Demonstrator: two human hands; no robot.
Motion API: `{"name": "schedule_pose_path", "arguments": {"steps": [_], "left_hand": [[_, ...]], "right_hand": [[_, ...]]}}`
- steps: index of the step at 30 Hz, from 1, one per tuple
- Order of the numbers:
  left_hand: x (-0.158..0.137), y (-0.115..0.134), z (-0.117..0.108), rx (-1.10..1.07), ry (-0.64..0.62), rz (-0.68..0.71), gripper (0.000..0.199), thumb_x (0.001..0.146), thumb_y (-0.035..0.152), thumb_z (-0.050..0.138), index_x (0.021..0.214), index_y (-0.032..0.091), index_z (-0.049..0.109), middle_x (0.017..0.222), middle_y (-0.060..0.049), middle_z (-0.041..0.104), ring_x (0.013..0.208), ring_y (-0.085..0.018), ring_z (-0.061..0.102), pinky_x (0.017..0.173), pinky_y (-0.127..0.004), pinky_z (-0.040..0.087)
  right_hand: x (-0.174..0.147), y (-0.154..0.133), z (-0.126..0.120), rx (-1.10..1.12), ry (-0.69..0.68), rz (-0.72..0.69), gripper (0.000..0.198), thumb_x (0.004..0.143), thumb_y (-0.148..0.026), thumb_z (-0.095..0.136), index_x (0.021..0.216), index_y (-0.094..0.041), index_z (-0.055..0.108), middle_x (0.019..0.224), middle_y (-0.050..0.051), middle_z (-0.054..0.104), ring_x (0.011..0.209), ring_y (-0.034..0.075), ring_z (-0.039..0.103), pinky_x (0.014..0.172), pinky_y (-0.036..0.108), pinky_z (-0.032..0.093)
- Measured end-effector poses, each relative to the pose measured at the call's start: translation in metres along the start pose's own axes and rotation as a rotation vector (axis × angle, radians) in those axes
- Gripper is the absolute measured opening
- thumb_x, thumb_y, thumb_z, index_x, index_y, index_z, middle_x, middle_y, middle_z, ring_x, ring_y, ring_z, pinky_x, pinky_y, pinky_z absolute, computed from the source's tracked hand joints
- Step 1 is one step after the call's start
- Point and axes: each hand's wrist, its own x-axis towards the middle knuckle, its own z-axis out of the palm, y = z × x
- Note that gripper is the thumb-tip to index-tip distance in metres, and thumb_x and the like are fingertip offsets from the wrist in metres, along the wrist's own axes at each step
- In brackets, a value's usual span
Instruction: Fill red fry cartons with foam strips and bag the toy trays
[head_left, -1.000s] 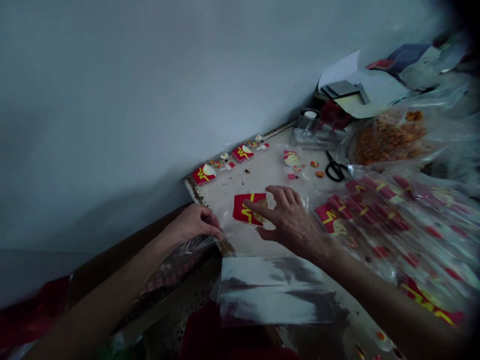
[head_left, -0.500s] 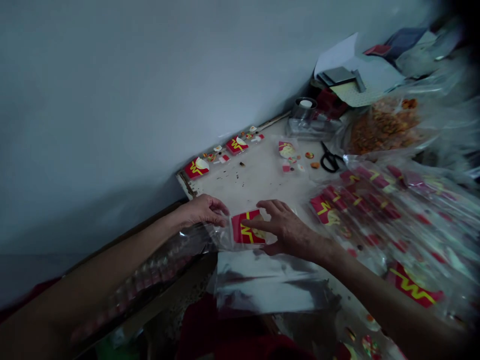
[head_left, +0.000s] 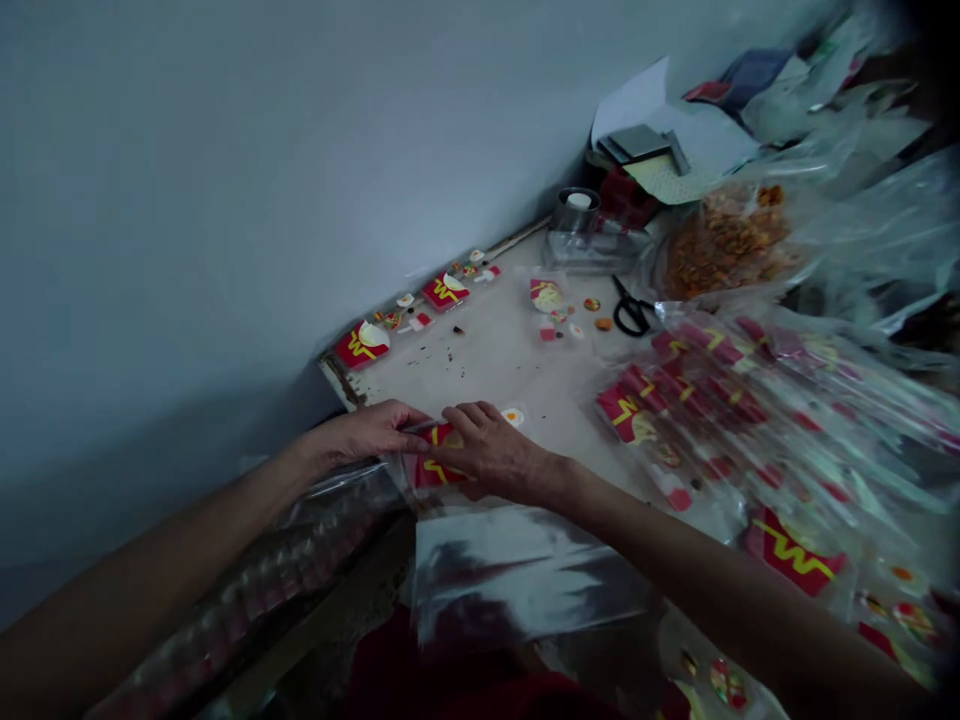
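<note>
A clear plastic bag holding a red and yellow fries-box piece (head_left: 429, 472) lies at the near edge of the table, between my hands. My left hand (head_left: 367, 437) pinches the bag's left end with thumb and fingers. Over the right part of the same bag is my right hand (head_left: 495, 455), fingers curled down onto it and covering much of the red piece. A small fried-egg piece (head_left: 513, 416) shows just beyond my right knuckles. Below the hands, a stack of clear plastic bags (head_left: 517, 580) hangs over the table's front edge.
Many filled bags (head_left: 720, 390) overlap on the right. Scissors (head_left: 632, 310) lie near a bag of small brown-orange pieces (head_left: 724, 245). Red fries-box pieces (head_left: 364, 345) and small food-shaped pieces line the wall edge. A roll of tape (head_left: 576, 208) stands at the back.
My right hand has moved left and closed down onto the bag, nearer my left hand. The fried-egg piece has come into sight. The view has shifted slightly.
</note>
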Motion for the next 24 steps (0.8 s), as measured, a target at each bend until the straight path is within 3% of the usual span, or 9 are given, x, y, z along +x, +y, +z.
{"name": "schedule_pose_path", "arguments": {"steps": [3, 4, 6, 8, 11, 15, 18, 20, 24], "left_hand": [[0.001, -0.011, -0.009, -0.149, 0.072, -0.053, 0.042, 0.073, 0.048, 0.08, 0.106, 0.022, 0.076, 0.104, -0.001, 0.076, 0.092, -0.02, 0.067, 0.083, -0.027, 0.05], [0.001, -0.015, -0.012, -0.194, 0.088, -0.066, 0.043, 0.073, 0.048, 0.08, 0.108, 0.023, 0.076, 0.108, -0.001, 0.076, 0.095, -0.021, 0.068, 0.087, -0.028, 0.051], [0.0, -0.022, -0.017, -0.244, 0.105, -0.084, 0.047, 0.072, 0.048, 0.081, 0.111, 0.023, 0.075, 0.114, -0.003, 0.075, 0.102, -0.022, 0.068, 0.093, -0.031, 0.051], [0.0, -0.025, -0.02, -0.271, 0.114, -0.096, 0.05, 0.072, 0.048, 0.082, 0.114, 0.023, 0.073, 0.118, -0.003, 0.074, 0.106, -0.022, 0.068, 0.095, -0.032, 0.051], [0.001, -0.022, -0.018, -0.311, 0.12, -0.118, 0.054, 0.071, 0.047, 0.082, 0.118, 0.024, 0.072, 0.12, -0.004, 0.073, 0.104, -0.022, 0.069, 0.091, -0.032, 0.052], [0.002, -0.015, -0.015, -0.364, 0.141, -0.128, 0.05, 0.069, 0.043, 0.085, 0.112, 0.022, 0.074, 0.113, -0.004, 0.075, 0.102, -0.021, 0.069, 0.092, -0.031, 0.052], [0.002, -0.017, -0.017, -0.364, 0.134, -0.117, 0.047, 0.068, 0.043, 0.086, 0.108, 0.021, 0.075, 0.112, -0.005, 0.076, 0.1, -0.019, 0.069, 0.089, -0.028, 0.052], [0.003, -0.019, -0.018, -0.353, 0.13, -0.119, 0.047, 0.068, 0.043, 0.086, 0.108, 0.02, 0.074, 0.112, -0.005, 0.076, 0.098, -0.019, 0.07, 0.085, -0.026, 0.053], [0.005, -0.019, -0.018, -0.342, 0.132, -0.137, 0.053, 0.066, 0.045, 0.087, 0.109, 0.019, 0.073, 0.116, -0.007, 0.075, 0.095, -0.019, 0.07, 0.081, -0.026, 0.053]], "right_hand": [[0.019, 0.05, -0.009, 0.199, 0.024, -0.018, 0.068, 0.076, -0.05, 0.082, 0.137, -0.031, 0.06, 0.142, 0.013, 0.049, 0.127, 0.031, 0.045, 0.105, 0.047, 0.037], [0.028, 0.072, -0.012, 0.249, 0.068, 0.047, 0.061, 0.078, -0.05, 0.08, 0.133, -0.029, 0.064, 0.142, 0.013, 0.05, 0.127, 0.03, 0.047, 0.104, 0.044, 0.038], [0.051, 0.115, -0.013, 0.243, 0.196, 0.342, 0.049, 0.084, -0.046, 0.075, 0.127, -0.022, 0.068, 0.127, 0.014, 0.061, 0.114, 0.027, 0.056, 0.098, 0.04, 0.042], [0.077, 0.148, -0.006, 0.19, 0.204, 0.547, 0.041, 0.088, -0.039, 0.072, 0.122, -0.016, 0.071, 0.115, 0.015, 0.066, 0.102, 0.026, 0.059, 0.091, 0.038, 0.044], [0.107, 0.17, 0.011, 0.186, 0.159, 0.591, 0.023, 0.09, -0.023, 0.064, 0.106, -0.012, 0.075, 0.111, 0.014, 0.068, 0.095, 0.023, 0.061, 0.084, 0.034, 0.044], [0.098, 0.162, 0.014, 0.258, 0.176, 0.577, 0.019, 0.088, -0.013, 0.058, 0.094, -0.012, 0.077, 0.097, 0.009, 0.072, 0.088, 0.018, 0.063, 0.08, 0.029, 0.045], [0.055, 0.137, -0.001, 0.628, 0.266, 0.59, 0.02, 0.086, -0.025, 0.067, 0.098, -0.013, 0.077, 0.077, 0.005, 0.072, 0.071, 0.015, 0.064, 0.069, 0.026, 0.047], [0.022, 0.114, -0.009, 0.847, 0.291, 0.52, 0.023, 0.085, -0.033, 0.072, 0.098, -0.015, 0.078, 0.078, 0.004, 0.072, 0.07, 0.015, 0.065, 0.067, 0.026, 0.048], [-0.02, 0.077, -0.005, 0.814, 0.239, 0.361, 0.015, 0.089, -0.03, 0.069, 0.093, -0.021, 0.08, 0.091, 0.006, 0.071, 0.079, 0.015, 0.064, 0.072, 0.026, 0.048]]}}
